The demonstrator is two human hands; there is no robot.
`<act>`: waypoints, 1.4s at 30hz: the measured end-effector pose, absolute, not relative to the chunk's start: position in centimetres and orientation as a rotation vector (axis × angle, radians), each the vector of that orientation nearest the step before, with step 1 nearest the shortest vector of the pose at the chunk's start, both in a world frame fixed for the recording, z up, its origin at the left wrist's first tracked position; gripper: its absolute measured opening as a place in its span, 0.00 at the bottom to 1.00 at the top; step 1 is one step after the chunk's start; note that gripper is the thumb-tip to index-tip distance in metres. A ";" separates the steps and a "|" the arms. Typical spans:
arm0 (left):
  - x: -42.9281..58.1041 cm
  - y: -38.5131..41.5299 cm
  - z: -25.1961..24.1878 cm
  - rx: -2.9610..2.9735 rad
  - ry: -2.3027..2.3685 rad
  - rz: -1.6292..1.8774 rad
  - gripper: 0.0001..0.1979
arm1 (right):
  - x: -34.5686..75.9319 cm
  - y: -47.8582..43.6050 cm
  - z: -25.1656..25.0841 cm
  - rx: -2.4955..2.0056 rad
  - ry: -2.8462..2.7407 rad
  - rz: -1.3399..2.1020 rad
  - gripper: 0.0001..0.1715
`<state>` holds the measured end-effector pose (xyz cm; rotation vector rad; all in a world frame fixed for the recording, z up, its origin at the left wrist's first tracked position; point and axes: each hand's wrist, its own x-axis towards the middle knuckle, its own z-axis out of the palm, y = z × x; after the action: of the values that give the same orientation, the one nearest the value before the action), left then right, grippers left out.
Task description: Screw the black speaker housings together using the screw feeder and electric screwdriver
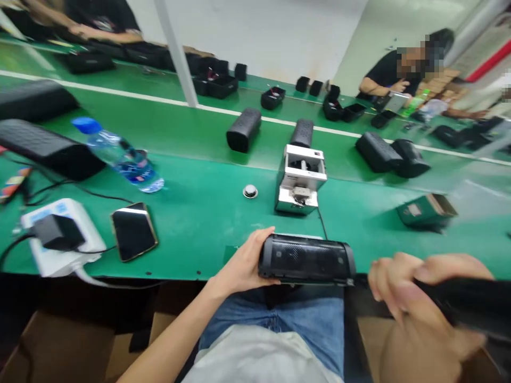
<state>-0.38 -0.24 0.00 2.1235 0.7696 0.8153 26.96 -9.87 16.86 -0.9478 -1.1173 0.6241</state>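
A black speaker housing (305, 259) lies on its side at the table's front edge, its glossy long face turned up. My left hand (255, 260) is closed around its left end, thumb on top and fingers beneath. At the lower right, my right hand (423, 298) wraps around a black electric screwdriver (471, 300), blurred by motion. The screwdriver's narrow front points left at the housing's right end; whether the tip touches is not clear. Behind the housing stands a silver metal device (301, 181) with a cable, and a small round silver part (250, 191) lies beside it.
Left on the green table (199, 213) are a phone (134, 231), a white power strip (64, 234) and a water bottle (120, 157). A small green box (427, 211) stands right. Several black speakers (244, 130) line the back. Two people (399, 69) sit opposite.
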 end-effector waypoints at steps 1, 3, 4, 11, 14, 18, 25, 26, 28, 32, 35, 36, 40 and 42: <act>-0.4 -0.2 0.0 2.122 0.771 0.815 0.65 | 26.6 -9.7 17.6 -0.953 -1.144 0.605 0.12; -0.4 -0.1 -0.1 2.115 0.772 0.803 0.65 | 26.7 -9.5 19.4 -0.961 -1.170 0.584 0.12; -0.4 0.0 -0.1 2.110 0.773 0.800 0.66 | 27.0 -9.5 20.4 -0.959 -1.178 0.583 0.12; -0.2 -0.1 0.1 2.137 0.778 0.798 0.67 | 26.2 -2.9 25.9 -0.719 -1.095 0.219 0.17; -0.2 -0.1 0.2 2.131 0.792 0.787 0.66 | 24.3 3.2 24.4 -0.714 -1.138 0.250 0.11; -0.2 -0.1 0.3 2.115 0.798 0.777 0.65 | 23.5 9.3 21.5 -0.739 -1.170 0.214 0.14; -0.3 -0.1 0.2 2.103 0.805 0.783 0.64 | 24.0 13.0 19.5 -0.792 -1.172 0.264 0.17; -0.3 -0.1 0.1 2.103 0.801 0.784 0.65 | 24.0 13.0 19.5 -0.792 -1.178 0.276 0.18; -0.2 -0.1 0.1 2.105 0.802 0.782 0.65 | 24.0 12.8 19.6 -0.788 -1.185 0.295 0.18; -0.3 -0.1 0.2 2.120 0.808 0.775 0.65 | 24.3 10.0 20.9 -0.795 -1.175 0.339 0.20; -0.4 0.0 0.2 2.131 0.815 0.765 0.64 | 25.4 5.2 23.2 -0.837 -1.183 0.372 0.19; -0.5 0.0 0.2 2.133 0.819 0.763 0.63 | 25.9 3.2 24.0 -0.833 -1.166 0.354 0.17; -0.6 0.4 -0.3 2.130 0.823 0.775 0.61 | 27.4 -5.2 26.5 -0.841 -1.023 0.258 0.13; -0.5 0.6 -0.4 2.120 0.821 0.788 0.61 | 27.8 -8.6 26.8 -0.899 -0.974 0.226 0.14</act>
<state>-0.54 0.58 -0.42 2.1197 0.8211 0.7885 27.75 -8.56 26.79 -0.8987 -0.9736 0.2264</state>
